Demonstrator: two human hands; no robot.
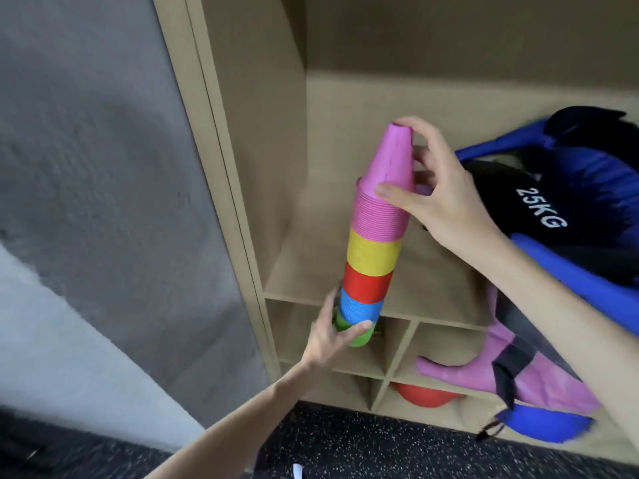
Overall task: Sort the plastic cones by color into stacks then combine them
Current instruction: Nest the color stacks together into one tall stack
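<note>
One tall combined stack of plastic cones is held in front of a wooden shelf unit, tilted slightly to the right. From the bottom its colour bands run green, blue, red, yellow, then pink up to the tip. My left hand grips the green base from below. My right hand wraps the pink top section, with the thumb across the front and fingers over the tip.
The wooden shelf unit has a large upper bay and small cubbies below. A black and blue 25KG weight bag fills the bay's right side. A pink bag and a red object sit in lower cubbies. Grey wall at left, dark speckled floor below.
</note>
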